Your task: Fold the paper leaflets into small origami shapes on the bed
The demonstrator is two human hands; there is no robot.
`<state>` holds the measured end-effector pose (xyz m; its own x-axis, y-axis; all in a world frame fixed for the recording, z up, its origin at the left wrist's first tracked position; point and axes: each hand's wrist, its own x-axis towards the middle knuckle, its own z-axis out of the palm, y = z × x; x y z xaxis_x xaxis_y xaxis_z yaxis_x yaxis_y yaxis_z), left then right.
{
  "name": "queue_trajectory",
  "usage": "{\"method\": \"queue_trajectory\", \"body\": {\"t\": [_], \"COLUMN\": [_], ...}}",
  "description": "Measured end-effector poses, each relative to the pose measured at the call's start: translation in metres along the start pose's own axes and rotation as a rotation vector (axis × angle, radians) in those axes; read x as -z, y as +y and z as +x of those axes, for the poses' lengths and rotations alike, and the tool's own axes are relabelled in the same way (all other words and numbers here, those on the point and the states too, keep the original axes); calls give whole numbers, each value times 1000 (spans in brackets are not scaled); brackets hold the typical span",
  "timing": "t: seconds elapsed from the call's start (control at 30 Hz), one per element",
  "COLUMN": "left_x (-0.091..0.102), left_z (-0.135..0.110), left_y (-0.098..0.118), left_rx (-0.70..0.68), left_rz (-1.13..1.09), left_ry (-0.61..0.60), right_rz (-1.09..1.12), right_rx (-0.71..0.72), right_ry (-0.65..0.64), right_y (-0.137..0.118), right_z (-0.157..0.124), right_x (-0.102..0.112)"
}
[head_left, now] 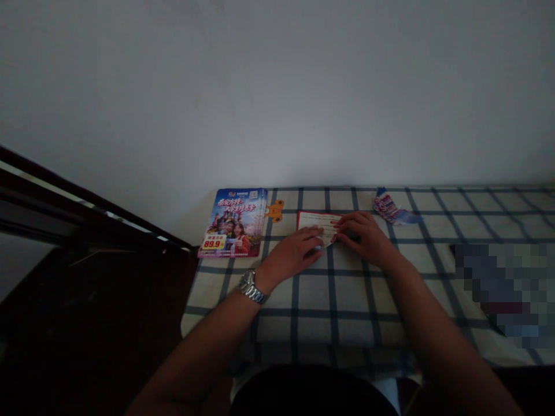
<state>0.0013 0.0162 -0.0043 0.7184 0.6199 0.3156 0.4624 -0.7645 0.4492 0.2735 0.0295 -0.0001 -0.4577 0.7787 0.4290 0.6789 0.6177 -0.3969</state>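
Observation:
A small white sheet with a red border (313, 222) lies on the checked tablecloth (329, 300) near the wall. My left hand (295, 252), with a metal watch on its wrist, rests flat on the sheet's lower left part, fingers stretched out. My right hand (363, 237) presses on the sheet's right side, its fingers curled and pinching the paper's edge. Part of the sheet is hidden under both hands.
A stack of colourful flyers (234, 222) lies at the table's left corner, with a small orange bear-shaped cutout (274, 210) beside it. A folded striped paper piece (390, 208) lies to the right near the wall. A dark object sits at the far right. Dark furniture stands left of the table.

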Motion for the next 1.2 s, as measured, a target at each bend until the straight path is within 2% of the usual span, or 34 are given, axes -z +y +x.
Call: {"method": "queue_trajectory", "body": {"t": [0.3, 0.7, 0.87, 1.2], "left_x": [10, 8, 12, 15], "left_z": [-1, -2, -2, -2], "left_y": [5, 5, 8, 8], "left_rx": [1, -39, -24, -41], "left_rz": [99, 74, 139, 201], "left_ry": [-25, -57, -35, -80], "right_rz": [42, -47, -86, -152], "right_rx": [-114, -197, -239, -264], "right_ry": [-55, 17, 47, 85], "right_y": [-6, -11, -15, -19], "right_z": [1, 7, 9, 12], "right_x": [-3, -24, -28, -34]}}
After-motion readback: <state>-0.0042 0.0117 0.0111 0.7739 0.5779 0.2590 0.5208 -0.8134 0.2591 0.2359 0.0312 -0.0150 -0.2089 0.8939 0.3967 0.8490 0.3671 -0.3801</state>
